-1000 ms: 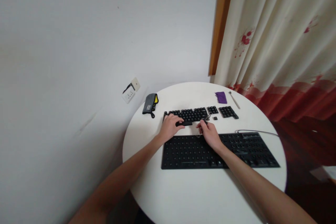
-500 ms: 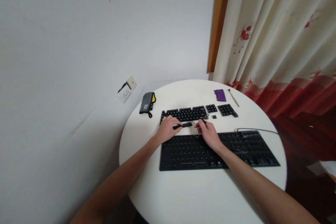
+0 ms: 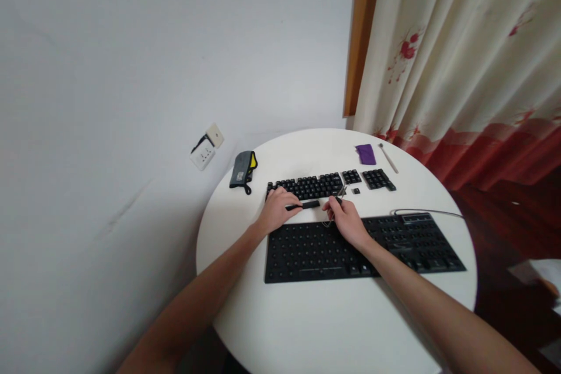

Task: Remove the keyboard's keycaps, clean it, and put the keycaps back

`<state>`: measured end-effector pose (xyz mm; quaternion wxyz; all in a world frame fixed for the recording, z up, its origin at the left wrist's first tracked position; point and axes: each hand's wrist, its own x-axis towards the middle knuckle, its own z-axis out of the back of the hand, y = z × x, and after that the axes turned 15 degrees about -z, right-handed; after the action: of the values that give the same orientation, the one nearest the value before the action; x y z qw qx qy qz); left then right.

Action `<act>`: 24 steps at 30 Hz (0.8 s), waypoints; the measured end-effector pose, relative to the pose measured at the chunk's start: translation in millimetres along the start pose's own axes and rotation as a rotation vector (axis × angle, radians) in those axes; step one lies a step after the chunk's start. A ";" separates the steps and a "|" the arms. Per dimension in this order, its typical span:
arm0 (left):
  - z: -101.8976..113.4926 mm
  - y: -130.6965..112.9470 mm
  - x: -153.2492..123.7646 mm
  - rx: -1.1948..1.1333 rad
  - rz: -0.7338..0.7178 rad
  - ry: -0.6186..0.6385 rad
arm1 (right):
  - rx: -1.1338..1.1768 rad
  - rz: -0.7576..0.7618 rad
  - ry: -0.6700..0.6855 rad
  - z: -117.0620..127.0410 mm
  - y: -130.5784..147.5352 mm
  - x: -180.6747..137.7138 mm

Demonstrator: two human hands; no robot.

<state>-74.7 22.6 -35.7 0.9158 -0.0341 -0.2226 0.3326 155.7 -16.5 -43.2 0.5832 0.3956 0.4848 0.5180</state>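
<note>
Head view, down onto a round white surface (image 3: 333, 315). Pinches a long black key (image 3: 307, 205) at its left end in the left hand (image 3: 275, 211), grip closed on it, just past the far edge of the keyboard (image 3: 307, 251) and just near of the rows of loose keys (image 3: 309, 186). Holds a thin wire tool (image 3: 338, 198) in the right hand (image 3: 348, 221), grip closed around it, beside the key's right end. Looks like mid-handling of that single key, whether just lifted off or due for seating. Calls next for keeping the key level and lining both ends up squarely. Finds no readable writing: label on the grey and yellow pouch (image 3: 242, 168) too small, key legends blurred.
</note>
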 end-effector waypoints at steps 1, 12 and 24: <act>-0.5 0.7 0.3 0.001 -0.005 -0.001 | -0.002 0.000 0.000 0.0 -0.1 0.1; -2.7 2.5 3.3 0.010 -0.040 0.004 | -0.009 0.002 0.000 -0.6 0.4 -0.5; -6.7 6.9 6.7 0.027 -0.029 -0.024 | -0.034 0.013 -0.010 -0.8 -2.6 0.9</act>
<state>-71.4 32.8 -40.6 0.9182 -0.0143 -0.2295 0.3225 155.5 -16.0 -46.1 0.5887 0.3915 0.4704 0.5281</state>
